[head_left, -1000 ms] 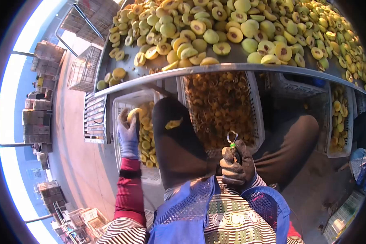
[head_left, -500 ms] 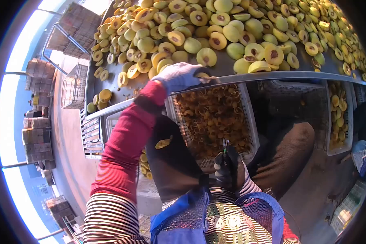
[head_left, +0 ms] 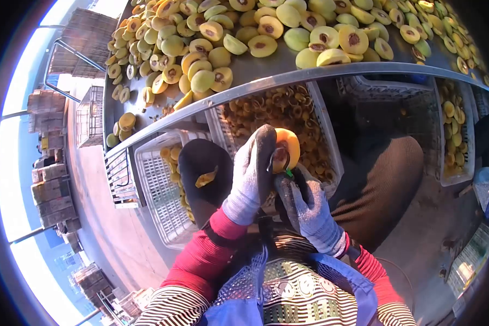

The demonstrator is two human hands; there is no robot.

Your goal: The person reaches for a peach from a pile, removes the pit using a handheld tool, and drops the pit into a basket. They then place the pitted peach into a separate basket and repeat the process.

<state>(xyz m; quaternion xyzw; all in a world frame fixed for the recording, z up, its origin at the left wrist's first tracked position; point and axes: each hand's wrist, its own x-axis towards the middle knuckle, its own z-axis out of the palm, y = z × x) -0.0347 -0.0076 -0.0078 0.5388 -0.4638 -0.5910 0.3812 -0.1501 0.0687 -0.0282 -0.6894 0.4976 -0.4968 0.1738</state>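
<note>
A yellow peach half (head_left: pixel 291 145) is in my gloved left hand (head_left: pixel 251 173), its cut face with the brown pit area turned toward my right side. The fingers and thumb are wrapped around its edge. My gloved right hand (head_left: pixel 309 209) is closed on a small green-handled pitting tool (head_left: pixel 289 173), whose dark curved metal end meets the cut face. Most of the handle is hidden by the fingers. Both hands are above my lap, in front of a white crate (head_left: pixel 325 127) of brown-yellow scraps.
A metal table (head_left: pixel 266 61) bears many peach halves (head_left: pixel 263 46) behind its raised rim. Below left stands a white crate (head_left: pixel 160 204) with yellow pieces; another crate (head_left: pixel 455 176) stands at the right. Stacked crates (head_left: pixel 54 198) line the far left.
My left hand has come back from the table rim to my lap with a peach half. My right hand has risen, bringing the tool against the fruit. The view has shifted slightly.
</note>
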